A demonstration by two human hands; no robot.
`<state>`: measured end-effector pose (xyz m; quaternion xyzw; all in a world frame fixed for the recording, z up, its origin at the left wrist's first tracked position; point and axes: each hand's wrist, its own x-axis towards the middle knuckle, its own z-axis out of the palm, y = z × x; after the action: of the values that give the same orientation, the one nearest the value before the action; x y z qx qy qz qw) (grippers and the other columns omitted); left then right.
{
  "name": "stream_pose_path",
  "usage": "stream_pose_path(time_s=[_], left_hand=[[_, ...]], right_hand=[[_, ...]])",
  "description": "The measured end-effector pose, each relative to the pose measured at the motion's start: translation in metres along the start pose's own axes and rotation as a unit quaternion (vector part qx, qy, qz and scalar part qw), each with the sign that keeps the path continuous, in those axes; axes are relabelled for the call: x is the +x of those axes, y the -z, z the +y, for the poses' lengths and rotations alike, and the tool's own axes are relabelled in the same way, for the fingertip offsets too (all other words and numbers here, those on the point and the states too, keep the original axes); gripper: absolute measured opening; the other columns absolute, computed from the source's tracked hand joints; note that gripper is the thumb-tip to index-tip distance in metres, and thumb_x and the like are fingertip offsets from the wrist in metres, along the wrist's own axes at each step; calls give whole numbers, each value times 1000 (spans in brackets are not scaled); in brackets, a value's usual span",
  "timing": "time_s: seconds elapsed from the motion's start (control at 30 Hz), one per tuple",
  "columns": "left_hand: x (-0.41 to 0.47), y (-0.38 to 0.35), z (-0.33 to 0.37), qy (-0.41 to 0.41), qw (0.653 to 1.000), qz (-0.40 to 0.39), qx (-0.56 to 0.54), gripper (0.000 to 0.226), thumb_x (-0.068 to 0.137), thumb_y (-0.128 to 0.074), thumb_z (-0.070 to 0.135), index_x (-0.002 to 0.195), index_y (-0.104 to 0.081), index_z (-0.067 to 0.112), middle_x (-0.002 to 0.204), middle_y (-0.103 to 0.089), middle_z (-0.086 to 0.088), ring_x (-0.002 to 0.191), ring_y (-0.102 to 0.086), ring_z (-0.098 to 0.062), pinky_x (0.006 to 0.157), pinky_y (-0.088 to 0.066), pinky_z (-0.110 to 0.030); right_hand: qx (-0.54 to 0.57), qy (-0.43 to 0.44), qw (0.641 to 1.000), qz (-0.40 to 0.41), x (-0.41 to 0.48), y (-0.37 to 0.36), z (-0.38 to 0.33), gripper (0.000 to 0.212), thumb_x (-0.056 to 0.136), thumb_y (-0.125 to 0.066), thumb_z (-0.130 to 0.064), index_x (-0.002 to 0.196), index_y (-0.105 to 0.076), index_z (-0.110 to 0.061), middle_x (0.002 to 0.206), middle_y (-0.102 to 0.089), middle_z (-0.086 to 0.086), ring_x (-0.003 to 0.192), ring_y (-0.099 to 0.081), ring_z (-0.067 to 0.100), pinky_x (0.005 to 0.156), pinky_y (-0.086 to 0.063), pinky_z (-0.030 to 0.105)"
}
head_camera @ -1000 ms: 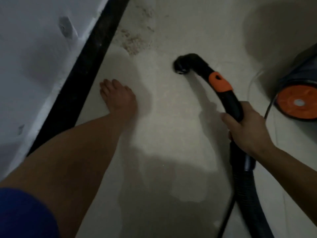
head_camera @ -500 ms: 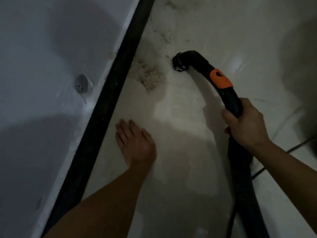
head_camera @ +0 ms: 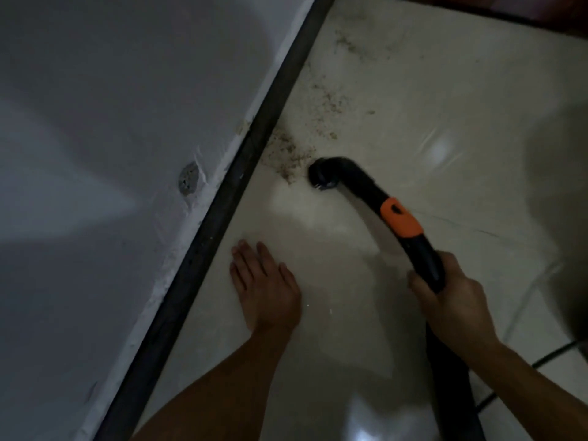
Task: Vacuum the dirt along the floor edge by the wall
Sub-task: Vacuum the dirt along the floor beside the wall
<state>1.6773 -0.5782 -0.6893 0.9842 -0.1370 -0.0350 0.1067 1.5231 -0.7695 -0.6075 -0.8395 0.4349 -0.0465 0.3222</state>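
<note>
1. The right hand (head_camera: 451, 300) is wrapped around the black vacuum handle (head_camera: 426, 259) just below its orange slider (head_camera: 401, 218). The left hand is out of the picture, so I cannot tell what it is doing.
2. The dirt (head_camera: 294, 154) lies in a dense patch against the dark skirting strip (head_camera: 222, 205) at the foot of the wall (head_camera: 111, 122). Thinner specks trail further along the edge, and the open nozzle end (head_camera: 322, 177) sits just beside the patch on its right.
3. The nozzle's mouth looks tipped rather than flat to the floor (head_camera: 461, 192). Swept in like that, it would probably push grit ahead of it or scatter it instead of lifting it.
4. The bare end is narrow. One pass would likely leave a line of grains tight in the joint under the strip (the hardest place to reach), plus the far specks.
5. A hard shove toward the wall could knock the tube against the strip and mark it.
6. A bare foot (head_camera: 264, 288) is planted close to the strip, near the patch. A shift forward would tread grit around.
7. The hose (head_camera: 451, 393) and a thin cord (head_camera: 553, 354) trail behind on the right. Reaching further along the wall could pull them taut and drag the nozzle off its line
</note>
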Motion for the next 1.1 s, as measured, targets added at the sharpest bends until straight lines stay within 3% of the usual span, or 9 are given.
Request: stream_pose_path(time_s=[0.1, 0.23, 0.33, 0.43, 0.53, 0.8, 0.93, 1.1], left_hand=[[1, -2, -1, 3, 1000, -1, -6, 60, 93, -26, 31, 143, -38, -2, 150, -29, -29, 140, -26, -41, 115, -19, -51], [0, 0, 1, 4, 1000, -18, 2, 60, 94, -27, 31, 143, -38, -2, 151, -28, -29, 140, -26, -41, 116, -19, -51], [1, 4, 1, 5, 1000, -26, -2, 59, 94, -27, 30, 143, -37, -2, 152, -26, -29, 141, -25, -42, 117, -17, -51], [1, 5, 3, 8, 1000, -28, -7, 61, 94, -24, 31, 143, -38, -2, 152, -26, -28, 141, -25, -42, 117, -16, -51], [1, 5, 2, 6, 1000, -26, 1, 61, 93, -25, 31, 142, -40, -2, 151, -27, -29, 140, -27, -42, 116, -19, -52], [2, 9, 3, 2, 1000, -25, -5, 61, 92, -27, 30, 140, -43, -3, 150, -30, -29, 139, -30, -43, 115, -23, -54], [3, 7, 4, 1, 1000, -21, -11, 60, 92, -28, 30, 140, -42, -2, 149, -30, -30, 139, -30, -43, 115, -23, -54], [2, 4, 1, 3, 1000, -16, -10, 60, 91, -28, 31, 140, -42, -2, 150, -30, -29, 139, -29, -43, 115, -23, -54]], right_hand=[[-9, 1, 1000, 19, 23, 2, -21, 40, 91, -64, -31, 126, -51, -16, 69, -55, -6, 57, -55, 14, 48, -35, 23], [-32, 21, 999, -25, 2, -3, -33, 44, 89, -67, -31, 129, -50, -21, 70, -59, 0, 58, -58, 26, 54, -41, 31], [-50, 24, 996, -68, -25, -6, -27, 46, 89, -68, -29, 131, -49, -22, 66, -58, -8, 54, -58, 17, 49, -41, 29], [-42, -7, 999, -19, -1, -6, -24, 42, 90, -67, -29, 127, -51, -18, 66, -54, -9, 53, -53, 13, 48, -37, 26], [-28, -11, 999, 24, 44, -10, -38, 38, 90, -65, -31, 123, -52, -17, 71, -59, 4, 58, -58, 26, 55, -44, 31], [-43, 57, 996, -52, 24, -26, -44, 40, 87, -70, -28, 123, -52, -23, 65, -57, -6, 52, -58, 15, 48, -40, 26], [-22, 18, 1000, 5, 61, -26, -54, 34, 87, -67, -29, 116, -55, -17, 70, -58, 2, 60, -58, 26, 56, -40, 30], [-4, 49, 999, 21, 114, -35, -93, 33, 88, -65, -26, 113, -55, -8, 80, -54, 6, 70, -54, 28, 63, -41, 32]])
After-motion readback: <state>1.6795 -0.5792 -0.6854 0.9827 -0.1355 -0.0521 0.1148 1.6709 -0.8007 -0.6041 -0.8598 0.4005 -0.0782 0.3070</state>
